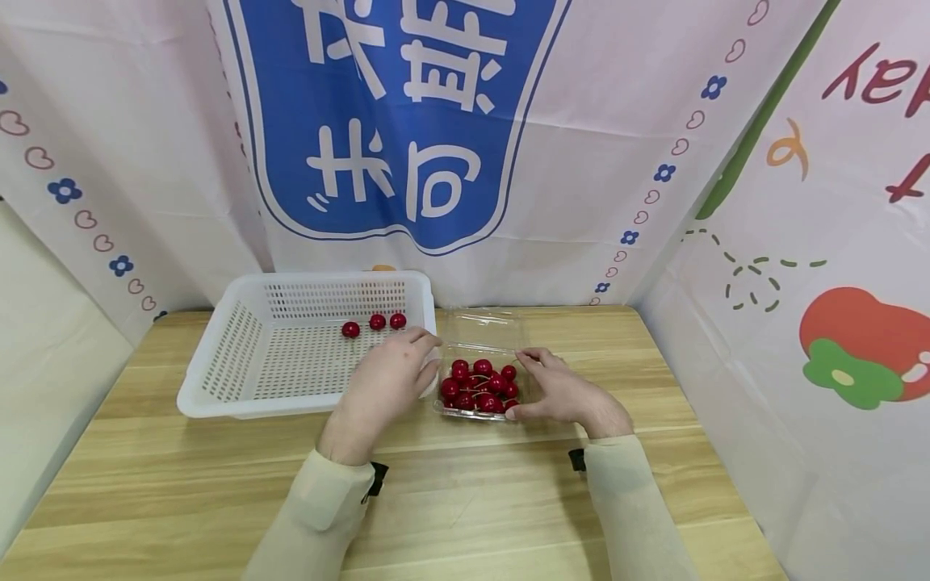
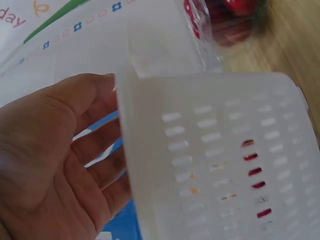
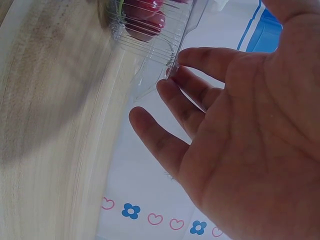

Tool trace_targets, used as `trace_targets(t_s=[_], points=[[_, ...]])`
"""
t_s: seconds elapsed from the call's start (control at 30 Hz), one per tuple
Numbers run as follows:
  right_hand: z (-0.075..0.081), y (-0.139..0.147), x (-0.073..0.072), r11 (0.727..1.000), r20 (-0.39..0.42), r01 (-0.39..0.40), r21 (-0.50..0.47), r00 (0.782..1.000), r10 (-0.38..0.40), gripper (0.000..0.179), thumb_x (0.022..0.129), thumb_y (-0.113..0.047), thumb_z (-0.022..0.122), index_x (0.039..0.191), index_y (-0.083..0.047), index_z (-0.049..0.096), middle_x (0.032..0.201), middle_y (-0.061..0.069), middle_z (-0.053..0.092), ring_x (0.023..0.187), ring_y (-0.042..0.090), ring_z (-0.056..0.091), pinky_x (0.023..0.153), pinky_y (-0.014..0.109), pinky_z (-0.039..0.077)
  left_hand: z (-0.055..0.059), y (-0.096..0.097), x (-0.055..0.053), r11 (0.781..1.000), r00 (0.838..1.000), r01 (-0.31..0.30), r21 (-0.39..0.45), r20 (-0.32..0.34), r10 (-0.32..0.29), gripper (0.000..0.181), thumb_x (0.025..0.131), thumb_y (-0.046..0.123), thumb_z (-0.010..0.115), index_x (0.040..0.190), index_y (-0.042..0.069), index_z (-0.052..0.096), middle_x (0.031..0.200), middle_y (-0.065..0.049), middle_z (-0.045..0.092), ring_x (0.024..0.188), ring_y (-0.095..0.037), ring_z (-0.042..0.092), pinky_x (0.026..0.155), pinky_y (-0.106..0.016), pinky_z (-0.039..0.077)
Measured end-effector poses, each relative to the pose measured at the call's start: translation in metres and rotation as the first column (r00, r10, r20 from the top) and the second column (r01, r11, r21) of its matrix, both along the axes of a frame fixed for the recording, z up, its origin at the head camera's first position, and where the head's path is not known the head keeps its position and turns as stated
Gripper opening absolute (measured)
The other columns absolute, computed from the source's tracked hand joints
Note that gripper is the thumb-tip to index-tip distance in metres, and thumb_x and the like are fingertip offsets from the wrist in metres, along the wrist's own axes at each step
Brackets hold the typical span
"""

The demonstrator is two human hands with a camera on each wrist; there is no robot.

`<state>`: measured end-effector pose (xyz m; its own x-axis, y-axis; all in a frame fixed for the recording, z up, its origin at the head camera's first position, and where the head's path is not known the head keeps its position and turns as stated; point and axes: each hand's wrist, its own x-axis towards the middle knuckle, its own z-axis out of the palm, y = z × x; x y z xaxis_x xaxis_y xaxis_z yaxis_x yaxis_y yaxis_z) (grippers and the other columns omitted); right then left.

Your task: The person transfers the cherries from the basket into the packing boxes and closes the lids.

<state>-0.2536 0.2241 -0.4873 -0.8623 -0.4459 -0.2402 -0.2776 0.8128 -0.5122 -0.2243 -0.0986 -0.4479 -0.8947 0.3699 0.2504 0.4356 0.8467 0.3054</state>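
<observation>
Several red cherries [image 1: 490, 402] fill a clear plastic box [image 1: 465, 415] whose hinged lid [image 1: 483, 329] stands open at the back. At the box's right side is my right hand [image 1: 563, 391], thumb by the front corner; in the right wrist view its fingers are spread, some fingertips right at the box edge. My left hand [image 1: 388, 371] is over the right end of a white basket [image 1: 270, 406], beside the box. The left wrist view shows its fingers loosely bent, the tips hidden behind the basket rim [image 2: 131, 100]. Three cherries [image 1: 377, 322] lie inside the basket.
The basket and box stand side by side on a wood-grain table [image 1: 465, 500], near its back edge. Behind the table hangs a printed cloth [image 1: 581, 186], and another patterned cloth [image 1: 763, 387] covers the right side.
</observation>
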Motion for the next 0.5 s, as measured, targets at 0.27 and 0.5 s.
trace_targets(t_s=[0.27,0.5], points=[[-0.001,-0.001,0.000,1.000,0.003,0.008,0.003,1.000,-0.008,0.122,0.096,-0.053,0.096,0.185,-0.004,0.028,0.192,0.023,0.029,0.179,0.052,0.030,0.143,0.073,0.037,-0.012,-0.027,-0.020,0.997,0.996,-0.083,-0.003,0.040,0.083,0.046,0.111,0.020,0.079,0.150,-0.004,0.072,0.149,-0.025,0.076,0.136,-0.046,0.077,0.121,-0.062,0.064],[0.000,-0.001,0.001,1.000,0.013,0.016,-0.001,1.000,-0.016,0.121,0.097,-0.050,0.097,0.186,-0.005,0.028,0.193,0.023,0.028,0.179,0.052,0.028,0.143,0.074,0.037,-0.020,-0.051,-0.036,0.991,0.986,-0.124,-0.051,0.109,0.129,0.058,0.114,0.025,0.077,0.161,-0.003,0.063,0.164,-0.030,0.067,0.154,-0.051,0.065,0.132,-0.066,0.055]])
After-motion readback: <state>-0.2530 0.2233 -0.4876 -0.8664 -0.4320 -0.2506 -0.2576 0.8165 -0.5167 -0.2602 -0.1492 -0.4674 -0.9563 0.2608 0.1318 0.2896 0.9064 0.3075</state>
